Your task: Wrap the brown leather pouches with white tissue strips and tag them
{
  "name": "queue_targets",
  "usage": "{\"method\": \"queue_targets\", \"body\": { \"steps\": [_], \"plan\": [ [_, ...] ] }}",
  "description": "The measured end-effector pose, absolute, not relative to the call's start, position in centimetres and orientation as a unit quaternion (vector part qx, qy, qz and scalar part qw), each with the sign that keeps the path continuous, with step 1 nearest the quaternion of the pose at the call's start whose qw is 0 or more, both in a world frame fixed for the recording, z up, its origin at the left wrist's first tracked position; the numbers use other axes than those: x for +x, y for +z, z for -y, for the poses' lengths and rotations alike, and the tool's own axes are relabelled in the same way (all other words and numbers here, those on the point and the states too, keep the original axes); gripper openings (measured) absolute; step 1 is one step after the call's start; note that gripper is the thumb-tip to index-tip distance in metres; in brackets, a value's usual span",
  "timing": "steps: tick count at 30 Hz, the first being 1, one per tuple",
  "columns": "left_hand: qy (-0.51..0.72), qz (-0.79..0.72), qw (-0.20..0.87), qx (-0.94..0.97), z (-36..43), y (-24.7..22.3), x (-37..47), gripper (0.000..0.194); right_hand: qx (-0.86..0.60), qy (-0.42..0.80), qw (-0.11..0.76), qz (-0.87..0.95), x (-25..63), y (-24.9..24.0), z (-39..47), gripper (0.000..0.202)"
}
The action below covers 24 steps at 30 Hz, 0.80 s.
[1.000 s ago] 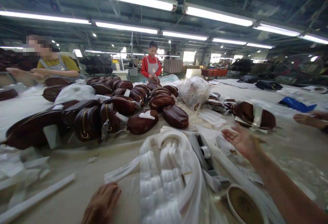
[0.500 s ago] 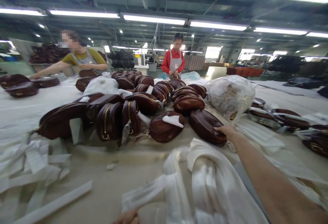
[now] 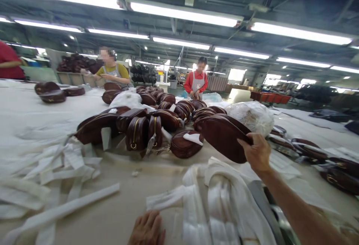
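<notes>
My right hand (image 3: 257, 153) grips the right end of a dark brown leather bag (image 3: 224, 136), thumb on the near side, and the bag is tilted up off the table. At the bottom edge of the view my left hand (image 3: 148, 228) lies palm down on the table (image 3: 126, 177) with nothing in it. Just left of the held bag is another brown oval bag (image 3: 185, 146) with a piece of white paper on top. White strips of sheet material (image 3: 193, 204) lie bunched to the right of my left hand.
Several brown zippered bags (image 3: 137, 133) stand in rows across the middle. White paper strips (image 3: 64, 163) litter the left side. A plastic-wrapped bundle (image 3: 251, 116) sits behind my right hand, with more bags (image 3: 310, 149) to the right. Co-workers (image 3: 198, 80) stand beyond the table.
My right hand has lifted and tilted the brown bag, which was lying on the table. My left hand has come further into view. The view has shifted left and up.
</notes>
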State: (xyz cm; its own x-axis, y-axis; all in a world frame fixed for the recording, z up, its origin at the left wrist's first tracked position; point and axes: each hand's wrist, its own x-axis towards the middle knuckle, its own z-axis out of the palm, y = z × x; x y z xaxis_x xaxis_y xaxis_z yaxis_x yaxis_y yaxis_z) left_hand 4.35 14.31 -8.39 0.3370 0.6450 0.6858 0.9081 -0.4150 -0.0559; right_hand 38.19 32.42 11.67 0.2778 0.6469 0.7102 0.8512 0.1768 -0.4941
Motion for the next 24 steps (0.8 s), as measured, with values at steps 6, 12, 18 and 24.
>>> {"method": "queue_targets", "body": {
  "steps": [6, 12, 18, 24],
  "plan": [
    [-0.447, 0.521, 0.213, -0.695, -10.3, 0.2, 4.2, 0.030, -0.350, -0.247, 0.461, 0.777, 34.2, 12.1, -18.4, 0.009],
    [-0.374, 0.482, 0.078, -0.789, -2.7, 6.3, 2.3, 0.070, -0.205, -0.158, 0.417, 0.871, 30.5, 7.9, -11.9, 0.025],
    [-0.388, 0.518, 0.116, -0.754, 1.5, 3.5, 6.1, 0.048, -0.252, 0.036, 0.422, 0.870, 23.9, 6.6, -13.4, 0.026],
    [-0.364, 0.598, 0.044, -0.712, 1.1, 3.8, 7.8, 0.046, -0.368, 0.392, 0.300, 0.788, 18.4, 7.2, -13.6, 0.035]
  ]
}}
